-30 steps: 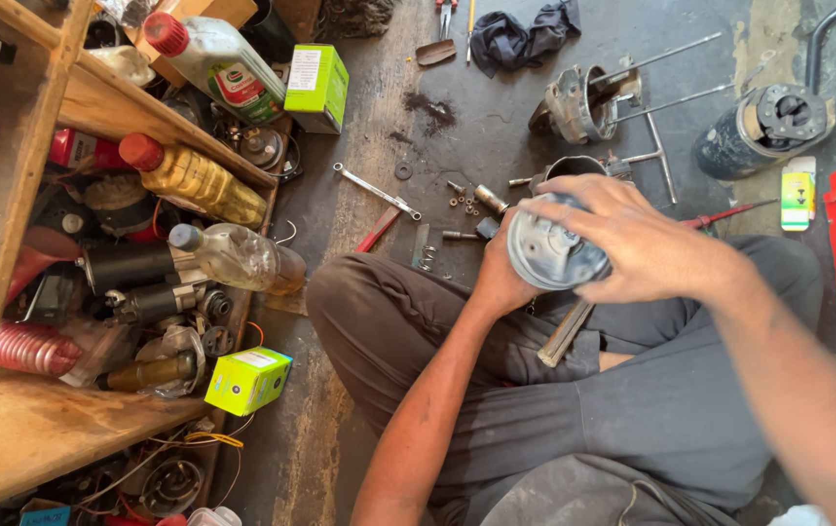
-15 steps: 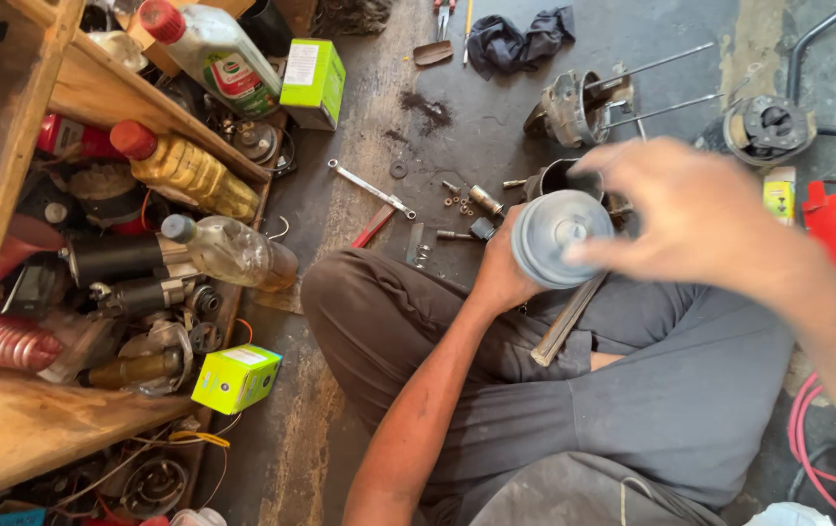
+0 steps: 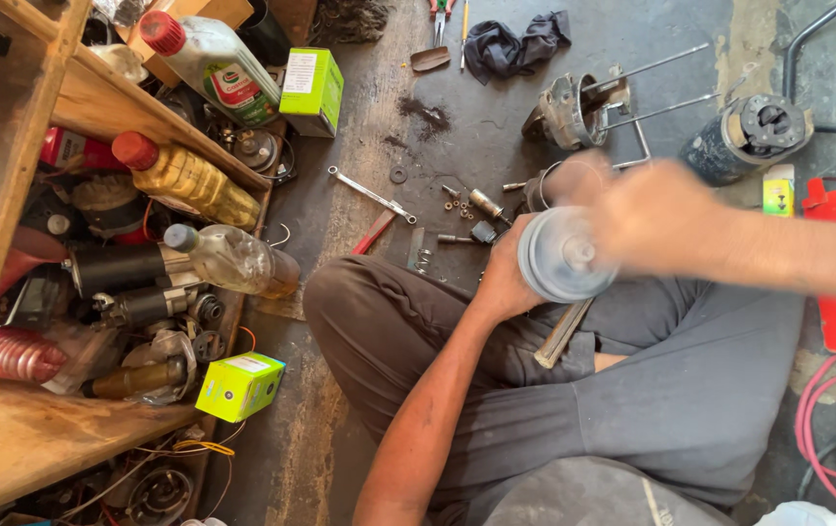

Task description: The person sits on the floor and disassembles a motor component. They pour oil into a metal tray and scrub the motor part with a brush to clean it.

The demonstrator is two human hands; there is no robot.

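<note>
Wrench (image 3: 371, 193), bolts (image 3: 457, 203) on floor ahead. Left grip (image 3: 507, 275) closed on round metal part (image 3: 559, 255). Right grip (image 3: 653, 216) blurred at it, openness unclear.

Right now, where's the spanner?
In the head view, the spanner lies on the floor upper centre-left, just below the green box and left of the scattered nuts, beyond the left hand.

The person sits on the floor (image 3: 359, 224). The left hand (image 3: 505, 278) holds a round disc part (image 3: 556, 255) above the lap, with the right hand (image 3: 656, 214) just right of it. A wrench (image 3: 372, 194) lies ahead on the floor, left of scattered bolts (image 3: 466, 205). Shelves (image 3: 9, 195) stand at the left, bottles (image 3: 194, 180) lying on them. A small box (image 3: 240, 386) sits before the shelves.
</note>
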